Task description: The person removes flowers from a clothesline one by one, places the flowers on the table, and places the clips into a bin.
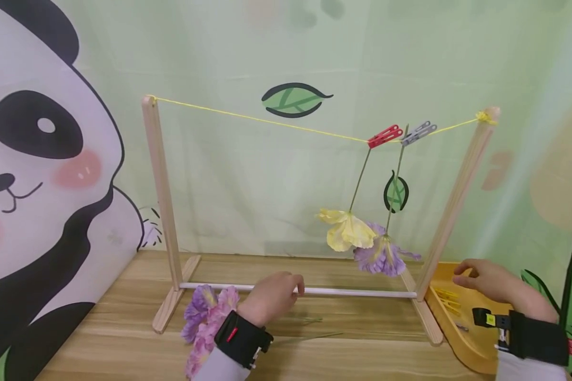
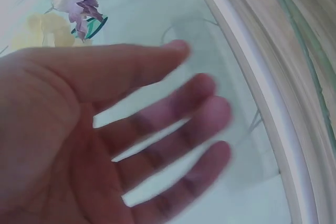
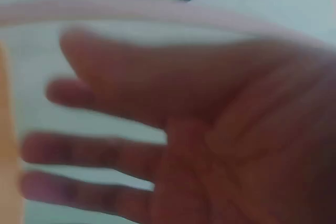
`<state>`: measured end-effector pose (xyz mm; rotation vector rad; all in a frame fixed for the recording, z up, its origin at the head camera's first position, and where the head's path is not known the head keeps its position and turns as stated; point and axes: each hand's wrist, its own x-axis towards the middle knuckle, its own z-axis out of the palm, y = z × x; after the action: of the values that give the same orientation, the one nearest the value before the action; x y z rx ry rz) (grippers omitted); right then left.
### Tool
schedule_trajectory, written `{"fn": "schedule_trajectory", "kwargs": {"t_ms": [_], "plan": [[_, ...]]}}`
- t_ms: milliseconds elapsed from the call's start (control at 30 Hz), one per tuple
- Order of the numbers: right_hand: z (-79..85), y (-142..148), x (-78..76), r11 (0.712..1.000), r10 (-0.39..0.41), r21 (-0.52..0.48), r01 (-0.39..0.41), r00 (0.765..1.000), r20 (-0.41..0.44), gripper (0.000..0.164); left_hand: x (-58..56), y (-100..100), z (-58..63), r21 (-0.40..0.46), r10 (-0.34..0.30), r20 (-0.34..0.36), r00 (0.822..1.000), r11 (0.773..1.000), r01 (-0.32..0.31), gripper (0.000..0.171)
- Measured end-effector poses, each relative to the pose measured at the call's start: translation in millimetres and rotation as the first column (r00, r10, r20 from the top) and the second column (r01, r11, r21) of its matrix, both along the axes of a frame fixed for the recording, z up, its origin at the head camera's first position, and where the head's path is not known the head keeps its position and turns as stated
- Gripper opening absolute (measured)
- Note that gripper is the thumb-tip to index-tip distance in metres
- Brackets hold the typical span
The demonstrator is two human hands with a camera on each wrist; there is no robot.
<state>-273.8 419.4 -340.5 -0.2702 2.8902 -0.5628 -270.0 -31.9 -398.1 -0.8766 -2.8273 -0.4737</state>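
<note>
My left hand (image 1: 274, 296) hovers over the flower stems (image 1: 310, 319) on the table, its fingers loosely bent and holding nothing, as the left wrist view also shows. Pink artificial flowers (image 1: 205, 336) and a purple one (image 1: 197, 312) lie beside that wrist. Over the yellow tray (image 1: 479, 344) is my right hand (image 1: 493, 286), fingers apart with nothing between them. Yellow clothespins (image 1: 447, 301) lie in the tray. A red clothespin (image 1: 384, 136) holds a yellow flower (image 1: 348, 231) on the string, and a grey clothespin (image 1: 418, 133) holds a purple flower (image 1: 386, 256), both blossoms downward.
A yellow string (image 1: 248, 115) runs between two wooden posts (image 1: 164, 196) and sags toward the clothespins. A white rod (image 1: 352, 292) joins the posts low down. Behind stands a green backdrop (image 1: 238, 180) with a printed panda (image 1: 47, 159).
</note>
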Motion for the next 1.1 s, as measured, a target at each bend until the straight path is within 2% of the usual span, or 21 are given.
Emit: {"fn": "schedule_trajectory", "kwargs": {"t_ms": [67, 200, 400, 600, 733, 900, 1033, 1100], "plan": [[5.3, -6, 3.2, 0.999, 0.033, 0.006, -0.033, 0.999, 0.004, 0.051, -1.9, 2, 0.4, 0.028, -0.006, -0.039, 0.999, 1.0, 0.007, 0.017], [15.2, -19, 10.4, 0.998, 0.062, 0.004, -0.062, 0.998, -0.012, 0.053, -5.7, 6, 1.6, 0.093, -0.005, -0.065, 0.998, 0.996, 0.011, 0.018], [30.1, -37, 21.3, 0.998, 0.069, 0.015, -0.067, 0.991, -0.112, 0.045, -7.5, 13, 5.1, 0.21, -0.003, -0.127, 0.992, 0.977, 0.029, 0.018], [39.6, -54, 30.4, 0.999, 0.052, -0.002, -0.054, 0.972, -0.227, 0.041, -7.0, 16, 9.8, 0.325, 0.004, -0.193, 0.981, 0.944, 0.06, 0.014], [44.6, -62, 35.4, 0.997, 0.054, -0.03, -0.067, 0.944, -0.326, 0.036, -6.7, 17, 12.8, 0.388, 0.009, -0.192, 0.981, 0.919, 0.068, 0.015], [46.8, -73, 41.3, 0.991, 0.056, -0.079, -0.105, 0.88, -0.471, 0.031, -5.9, 18, 16.2, 0.479, 0.018, -0.141, 0.99, 0.876, 0.052, 0.015], [44.9, -83, 42.5, 0.976, 0.034, -0.159, -0.151, 0.821, -0.57, 0.025, -4.2, 19, 18.2, 0.568, 0.019, -0.104, 0.994, 0.822, 0.044, 0.016], [42.9, -89, 41.2, 0.964, 0.028, -0.197, -0.18, 0.801, -0.598, 0.023, -3.4, 19, 18.8, 0.622, 0.005, -0.085, 0.996, 0.782, 0.049, 0.017]]}}
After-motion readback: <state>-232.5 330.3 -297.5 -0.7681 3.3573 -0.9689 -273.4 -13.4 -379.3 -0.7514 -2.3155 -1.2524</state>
